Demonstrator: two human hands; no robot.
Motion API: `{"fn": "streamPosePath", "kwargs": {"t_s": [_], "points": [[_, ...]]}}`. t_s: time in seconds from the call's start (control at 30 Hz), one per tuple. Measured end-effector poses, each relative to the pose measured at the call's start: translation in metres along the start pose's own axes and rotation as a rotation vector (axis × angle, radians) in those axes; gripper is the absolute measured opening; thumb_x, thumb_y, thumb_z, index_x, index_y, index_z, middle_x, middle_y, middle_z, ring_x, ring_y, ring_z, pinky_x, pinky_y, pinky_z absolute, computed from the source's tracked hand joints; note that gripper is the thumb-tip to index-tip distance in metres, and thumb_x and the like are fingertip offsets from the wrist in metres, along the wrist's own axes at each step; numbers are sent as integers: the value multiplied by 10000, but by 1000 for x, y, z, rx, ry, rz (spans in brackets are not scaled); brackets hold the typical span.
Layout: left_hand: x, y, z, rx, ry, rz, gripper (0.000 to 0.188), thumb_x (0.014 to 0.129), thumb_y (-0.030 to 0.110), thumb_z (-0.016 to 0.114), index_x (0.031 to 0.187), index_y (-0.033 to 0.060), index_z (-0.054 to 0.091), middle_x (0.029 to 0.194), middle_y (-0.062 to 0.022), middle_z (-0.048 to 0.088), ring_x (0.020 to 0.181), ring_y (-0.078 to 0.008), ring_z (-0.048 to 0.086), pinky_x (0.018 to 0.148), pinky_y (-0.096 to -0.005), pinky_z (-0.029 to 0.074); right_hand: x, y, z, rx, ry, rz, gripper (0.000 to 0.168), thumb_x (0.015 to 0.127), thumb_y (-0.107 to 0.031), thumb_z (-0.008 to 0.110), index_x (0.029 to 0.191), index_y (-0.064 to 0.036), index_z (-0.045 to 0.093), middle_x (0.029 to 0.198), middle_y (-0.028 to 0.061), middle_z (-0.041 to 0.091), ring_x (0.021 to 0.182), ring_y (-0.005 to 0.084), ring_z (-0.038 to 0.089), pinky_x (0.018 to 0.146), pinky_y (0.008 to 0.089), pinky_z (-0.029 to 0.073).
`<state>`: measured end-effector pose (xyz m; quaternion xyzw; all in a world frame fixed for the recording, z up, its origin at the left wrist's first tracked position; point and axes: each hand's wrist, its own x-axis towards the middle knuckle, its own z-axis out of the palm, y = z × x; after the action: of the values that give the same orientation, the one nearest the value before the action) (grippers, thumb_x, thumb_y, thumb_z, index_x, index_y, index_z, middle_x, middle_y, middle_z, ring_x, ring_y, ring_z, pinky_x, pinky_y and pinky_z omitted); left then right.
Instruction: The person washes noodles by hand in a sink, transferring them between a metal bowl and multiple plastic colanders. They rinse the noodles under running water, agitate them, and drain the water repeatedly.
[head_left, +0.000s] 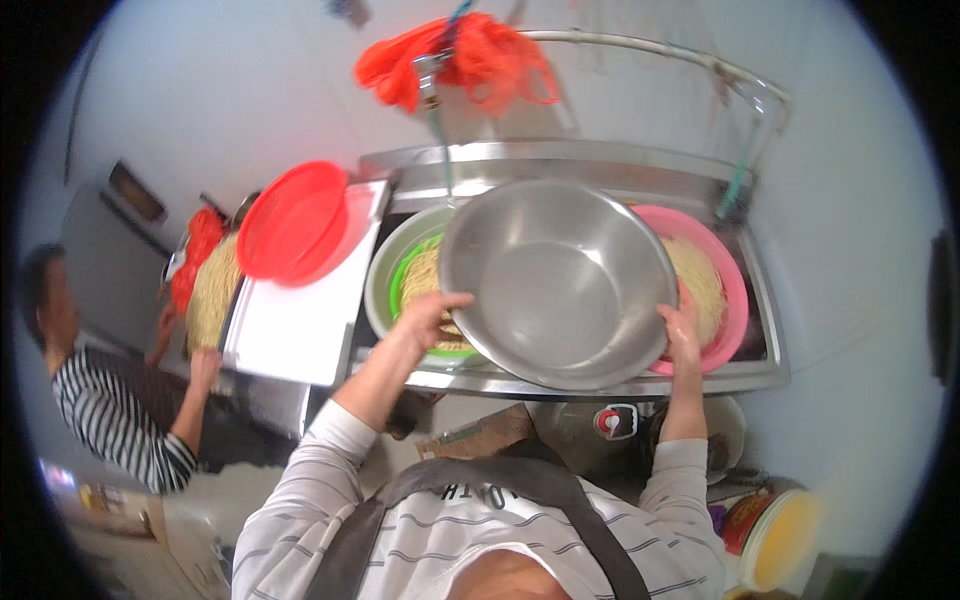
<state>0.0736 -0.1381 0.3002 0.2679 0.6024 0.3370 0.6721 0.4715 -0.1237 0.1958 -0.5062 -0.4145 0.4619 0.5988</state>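
A wide stainless steel basin (551, 300), bare inside, is held between my two hands over the front of a metal sink (765, 322). My left hand (431, 319) grips its left rim, thumb on top. On the opposite rim, my right hand (681, 322) has its thumb over the edge. Partly behind the steel basin, a green colander (395, 289) with pale noodles (420, 274) sits inside a grey-green basin (379, 262). To the right, a pink basin (731, 277) holds more pale noodles (697, 285), also partly covered.
A red plastic basket (296, 221) rests on a white board (289, 322) at left. Beyond it, a co-worker (124, 405) stands by a heap of noodles (211, 300). Red plastic bags (465, 64) hang near a tap (427, 75). A yellow-lidded bucket (784, 540) stands low at right.
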Motion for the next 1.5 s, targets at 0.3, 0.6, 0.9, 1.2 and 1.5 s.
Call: {"fn": "streamPosePath", "kwargs": {"t_s": [0.3, 0.6, 0.9, 1.2, 1.5], "points": [[15, -155, -26, -570, -14, -20, 234, 616, -43, 600, 845, -10, 569, 760, -98, 587, 632, -258, 607, 569, -451, 552, -10, -71, 5, -168, -400, 1, 511, 858, -168, 529, 1318, 1, 382, 1277, 116, 470, 1168, 213, 445, 992, 293, 330], [-68, -177, -34, -738, 185, 207, 146, 614, -72, 607, 730, -11, 543, 637, -91, 549, 489, -192, 555, 377, -306, 428, 15, 7, -62, -1583, -348, -14, 408, 817, -279, 543, 1135, -23, 561, 1014, 231, 603, 933, 356, 586, 787, 396, 469], [-146, -196, -57, -798, 554, 349, 205, 629, -43, 618, 826, -32, 566, 741, -105, 587, 630, -202, 606, 542, -323, 520, 4, 78, 39, -447, -545, 308, 302, 837, -241, 524, 1065, -59, 602, 949, 64, 619, 804, 166, 576, 617, 286, 447], [-244, -254, -30, -864, 956, 333, 158, 637, -22, 606, 788, -3, 562, 718, -69, 565, 614, -172, 559, 482, -260, 430, 42, 79, 161, -699, -913, 40, 404, 885, -340, 477, 1105, -18, 579, 882, 72, 609, 775, 139, 584, 624, 255, 446], [-309, -321, 26, -1303, 1441, 495, 170, 638, -8, 597, 802, 7, 555, 748, -77, 570, 616, -197, 571, 489, -279, 441, 20, 111, 245, -944, -1078, -484, 284, 847, -210, 552, 989, 25, 622, 926, 141, 616, 798, 206, 594, 721, 322, 471]]}}
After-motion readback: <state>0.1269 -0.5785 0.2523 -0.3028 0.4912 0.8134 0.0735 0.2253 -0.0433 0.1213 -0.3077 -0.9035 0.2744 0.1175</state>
